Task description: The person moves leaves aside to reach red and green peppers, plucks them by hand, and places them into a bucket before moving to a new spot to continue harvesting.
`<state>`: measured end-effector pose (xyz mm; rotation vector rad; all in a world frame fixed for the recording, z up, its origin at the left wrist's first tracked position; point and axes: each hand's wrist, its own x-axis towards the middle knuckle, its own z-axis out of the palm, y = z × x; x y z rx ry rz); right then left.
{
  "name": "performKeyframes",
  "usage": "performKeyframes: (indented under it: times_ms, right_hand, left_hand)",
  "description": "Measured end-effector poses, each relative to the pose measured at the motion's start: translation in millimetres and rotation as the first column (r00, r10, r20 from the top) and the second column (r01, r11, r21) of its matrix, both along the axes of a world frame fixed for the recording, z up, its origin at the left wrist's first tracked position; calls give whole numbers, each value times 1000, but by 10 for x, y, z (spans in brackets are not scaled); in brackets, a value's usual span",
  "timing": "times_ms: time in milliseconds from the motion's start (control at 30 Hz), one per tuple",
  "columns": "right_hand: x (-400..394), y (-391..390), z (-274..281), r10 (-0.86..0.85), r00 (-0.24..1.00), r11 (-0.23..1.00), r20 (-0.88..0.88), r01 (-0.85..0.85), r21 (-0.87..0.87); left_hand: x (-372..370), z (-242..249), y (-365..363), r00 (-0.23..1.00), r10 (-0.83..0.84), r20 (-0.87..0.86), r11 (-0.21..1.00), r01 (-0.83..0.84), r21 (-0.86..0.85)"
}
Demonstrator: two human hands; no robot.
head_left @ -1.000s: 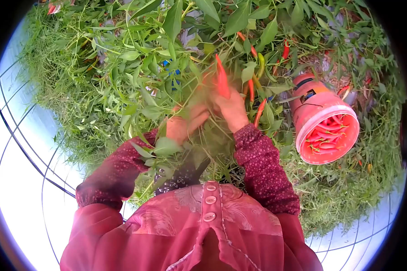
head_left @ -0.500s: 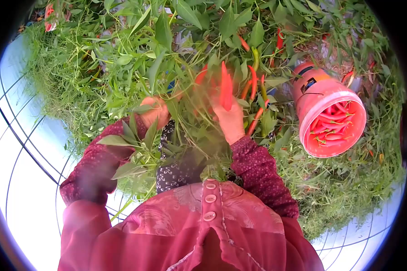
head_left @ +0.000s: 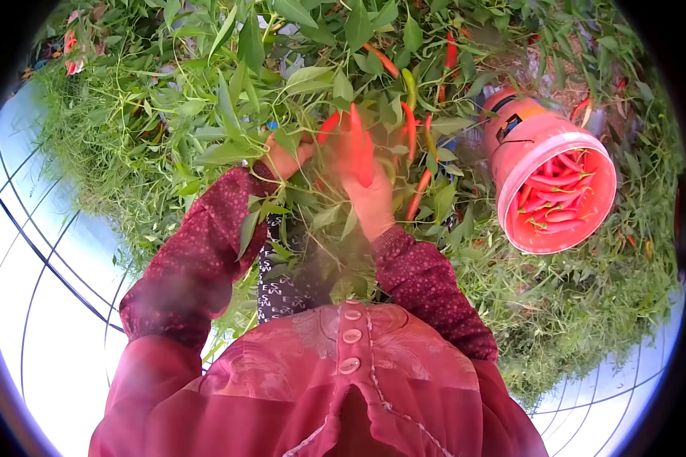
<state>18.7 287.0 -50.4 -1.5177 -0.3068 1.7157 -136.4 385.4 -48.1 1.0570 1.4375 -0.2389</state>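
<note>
Upright red chilies (head_left: 361, 152) stick out of my right hand (head_left: 372, 199), which is closed around them in the middle of the view. Just to the left, my left hand (head_left: 286, 156) is among the leaves and stems, its fingers curled toward a red chili (head_left: 328, 127); leaves partly hide them, and I cannot make out what they hold. More red chilies (head_left: 410, 129) hang from the plant to the right of my right hand, beside a green one (head_left: 410, 87).
A pink bucket (head_left: 503, 183) lies tilted at the right, its open mouth toward me, with several red chilies inside. Dense green plants (head_left: 129, 129) surround both hands. A red and white object (head_left: 72, 53) shows at the upper left.
My left hand has moved up and right, closer to the red chili. My right hand, still around its chilies, has shifted slightly left. The bucket and plants appear slightly higher and further left.
</note>
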Motion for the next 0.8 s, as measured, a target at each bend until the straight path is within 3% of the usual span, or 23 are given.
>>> performKeyframes:
  times_ms: [33, 100, 200, 267, 333, 400, 467, 533, 567, 600, 667, 700, 733, 800]
  right_hand:
    - [22, 21, -8, -3, 1000, 997, -23, 1, -81]
    - [62, 46, -17, -77, 989, 974, -125, 48, -220]
    - [15, 25, 6, -105, 984, 977, -141, 76, -198]
    - [-8, 10, -4, -104, 987, 979, -120, 80, -189]
    - [12, 3, -30, -105, 990, 980, -99, 87, -178]
    - [91, 35, -25, -135, 976, 965, -169, 90, -248]
    - [103, 49, -27, -129, 978, 970, -162, 91, -226]
    - [98, 55, -26, -125, 980, 975, -153, 93, -203]
    - [86, 52, -23, -169, 975, 971, -147, 139, -195]
    - [78, 44, -24, -213, 967, 965, -140, 185, -188]
    - [65, 24, -29, -212, 968, 962, -134, 182, -205]
    - [68, 33, -37, -210, 969, 960, -128, 180, -216]
    - [81, 38, -48, -211, 969, 960, -127, 181, -215]
    - [124, 26, -30, -267, 941, 942, -209, 210, -261]
  left_hand:
    - [37, 35, -39, 988, -125, -86, 948, 145, 282]
    - [17, -9, -65, 984, -116, -132, 940, 152, 305]
    - [191, 120, 44, 982, -139, -131, 932, 174, 317]
    - [386, 336, 165, 998, 63, 2, 998, -63, -11]
    - [253, 203, 67, 999, 45, 3, 998, -45, -54]
    - [266, 293, 58, 982, 190, 19, 978, -188, -89]
    - [205, 245, 33, 983, 161, 85, 980, -149, -132]
    - [208, 268, 2, 865, 500, -28, 816, -482, -318]
    - [97, 190, 23, 901, 433, 15, 830, -392, -396]
    - [6, 61, -16, 902, 432, 15, 830, -391, -398]
    - [-120, -123, -120, 960, 270, -81, 871, -279, -405]
    - [32, 37, -123, 846, 533, -19, 778, -499, -381]
    - [118, 161, -112, 846, 533, -17, 778, -498, -382]
    - [201, 306, -136, 772, 610, -179, 746, -636, -198]
